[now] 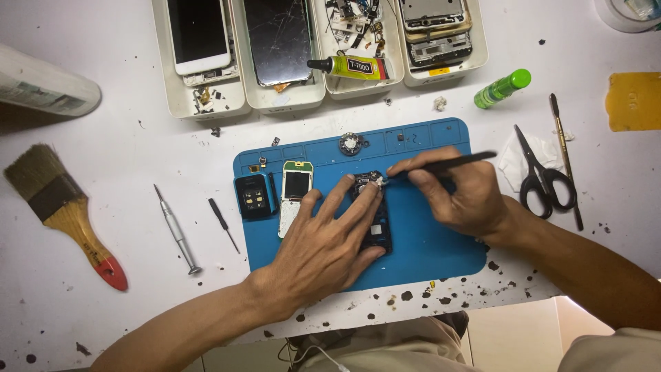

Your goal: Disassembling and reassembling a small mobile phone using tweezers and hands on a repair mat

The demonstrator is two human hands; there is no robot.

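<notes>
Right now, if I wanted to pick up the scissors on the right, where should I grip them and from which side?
Take the scissors by the black finger loops at the near end, coming from the near right. The closed blades point away toward the mat, and a thin brush lies close along their right side.

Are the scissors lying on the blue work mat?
No, the scissors lie on the white table, right of the blue mat, beyond the right hand.
</notes>
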